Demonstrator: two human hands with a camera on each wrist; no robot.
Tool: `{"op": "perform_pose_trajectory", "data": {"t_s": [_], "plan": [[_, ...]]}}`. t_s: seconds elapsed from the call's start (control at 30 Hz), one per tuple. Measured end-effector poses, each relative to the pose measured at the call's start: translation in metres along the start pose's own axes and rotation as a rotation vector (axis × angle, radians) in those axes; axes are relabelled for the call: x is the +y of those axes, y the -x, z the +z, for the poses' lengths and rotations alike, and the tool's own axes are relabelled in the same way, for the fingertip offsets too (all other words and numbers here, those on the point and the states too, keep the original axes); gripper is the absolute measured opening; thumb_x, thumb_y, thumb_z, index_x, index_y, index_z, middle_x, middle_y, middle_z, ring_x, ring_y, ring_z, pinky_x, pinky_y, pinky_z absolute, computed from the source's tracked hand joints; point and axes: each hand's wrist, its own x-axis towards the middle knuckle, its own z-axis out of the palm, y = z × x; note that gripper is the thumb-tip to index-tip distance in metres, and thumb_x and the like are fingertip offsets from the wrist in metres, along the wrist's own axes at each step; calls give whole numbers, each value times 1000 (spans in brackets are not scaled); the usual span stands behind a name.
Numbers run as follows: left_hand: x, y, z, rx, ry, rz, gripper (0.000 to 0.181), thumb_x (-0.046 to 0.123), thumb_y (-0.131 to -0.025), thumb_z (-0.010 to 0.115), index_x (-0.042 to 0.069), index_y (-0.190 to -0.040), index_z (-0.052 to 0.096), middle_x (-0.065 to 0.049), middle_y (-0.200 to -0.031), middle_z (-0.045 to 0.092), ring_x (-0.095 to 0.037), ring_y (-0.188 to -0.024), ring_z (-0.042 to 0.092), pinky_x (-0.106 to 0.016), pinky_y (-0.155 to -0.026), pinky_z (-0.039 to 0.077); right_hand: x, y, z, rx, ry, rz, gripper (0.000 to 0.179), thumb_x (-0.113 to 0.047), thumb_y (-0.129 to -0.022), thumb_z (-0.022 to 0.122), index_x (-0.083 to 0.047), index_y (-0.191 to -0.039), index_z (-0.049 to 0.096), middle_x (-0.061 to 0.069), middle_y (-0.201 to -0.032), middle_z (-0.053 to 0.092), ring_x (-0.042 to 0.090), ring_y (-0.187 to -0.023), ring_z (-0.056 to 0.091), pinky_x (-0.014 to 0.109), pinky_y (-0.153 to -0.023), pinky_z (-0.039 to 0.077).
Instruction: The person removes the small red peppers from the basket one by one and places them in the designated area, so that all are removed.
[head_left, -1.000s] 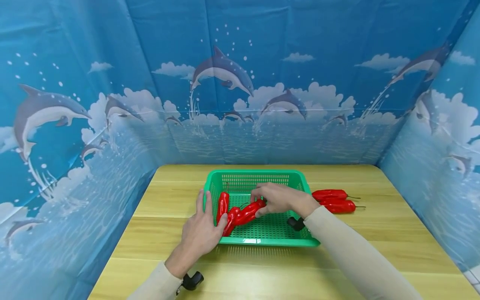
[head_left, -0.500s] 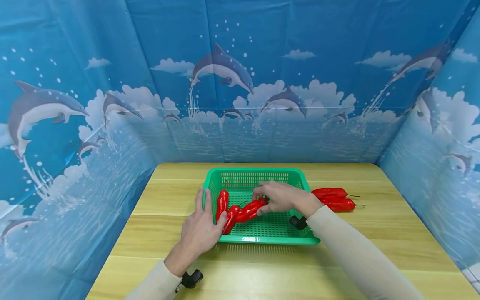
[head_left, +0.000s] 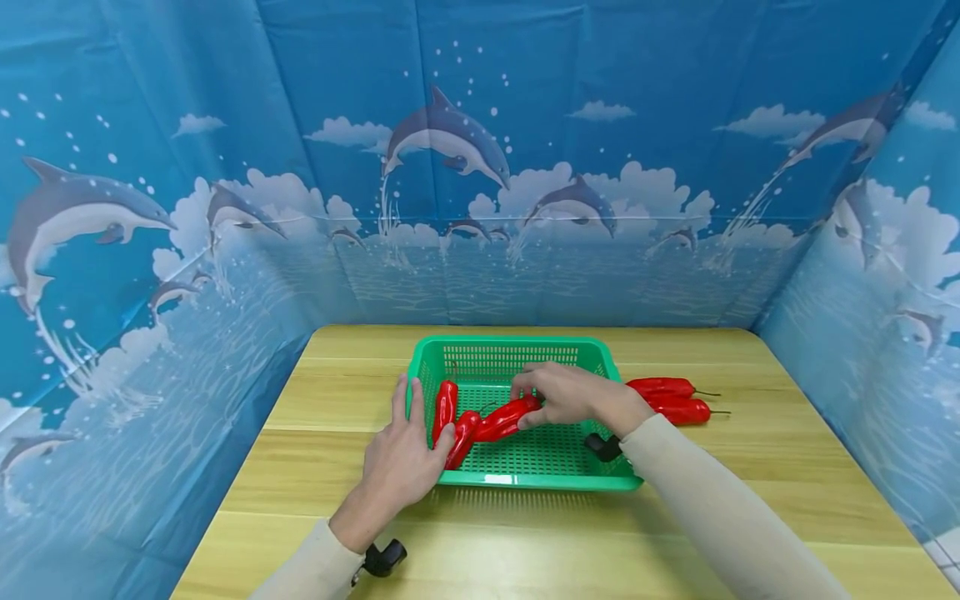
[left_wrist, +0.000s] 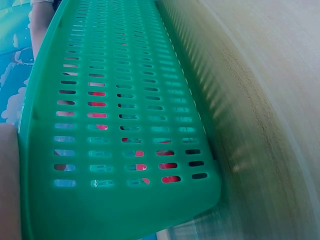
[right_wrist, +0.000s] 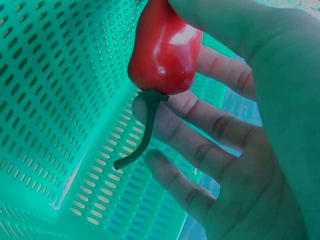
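A green perforated plastic basket (head_left: pixel 517 481) stands on the table, with red peppers inside. My right hand (head_left: pixel 566 393) reaches in from the right and grips one red pepper (head_left: pixel 501 421) near its stem end. In the right wrist view, the thumb lies over this pepper (right_wrist: pixel 165 55), fingers are behind it, and its green stem hangs free. The held pepper's other end meets a second pepper (head_left: pixel 462 439); a third pepper (head_left: pixel 446 406) lies along the left wall. My left hand (head_left: pixel 401 462) rests over the basket's front left corner, fingers straight along the rim, thumb inside by the second pepper.
Two more red peppers (head_left: pixel 678 411) lie side by side on the wooden table (head_left: pixel 750 492), right of the basket, partly behind my right wrist. Dolphin-printed blue sheeting (head_left: pixel 525 275) encloses the table's back and sides. Black wrist cameras (head_left: pixel 385 557) sit on both wrists.
My right hand has shifted slightly right within the basket, and the gripped pepper has moved a little with it. The left hand stays at the corner.
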Motion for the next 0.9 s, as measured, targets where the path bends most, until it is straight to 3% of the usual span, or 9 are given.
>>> {"op": "perform_pose_trajectory", "data": {"t_s": [0.9], "plan": [[-1, 0, 1, 6, 9, -4, 100, 53, -112, 68, 2, -185, 23, -18, -197, 14, -17, -47, 47, -28, -43, 39, 5, 12, -9, 37, -22, -1, 30, -45, -103, 90, -26, -124, 80, -5, -109, 67, 10, -89, 59, 32, -77, 52]]}}
